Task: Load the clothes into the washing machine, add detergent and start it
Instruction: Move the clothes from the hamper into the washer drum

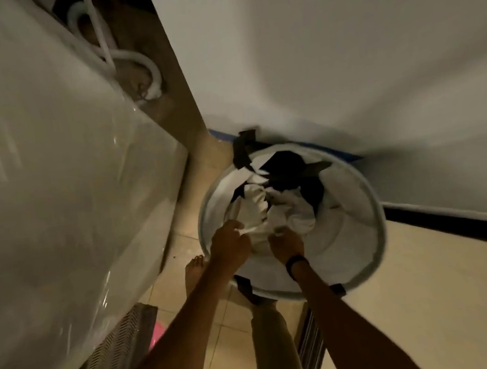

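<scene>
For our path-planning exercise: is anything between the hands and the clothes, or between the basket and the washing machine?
No: the left hand and right hand grip white clothes in the basket. Between basket and washing machine, only floor and the person's foot show; its lid is out of view.

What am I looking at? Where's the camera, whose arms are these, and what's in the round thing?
There is no robot here. A person wears one wide-angle camera on the head, pointing down, so the two arms coming in from the bottom edge are their own. The left hand and right hand both reach into a round basket on the tiled floor by the wall. In it lie white clothes and dark clothes. The fingers of both hands curl into the white clothes, and nothing is lifted out yet. The big white box on the left, under plastic film, appears to be the washer, with its hoses behind it.
</scene>
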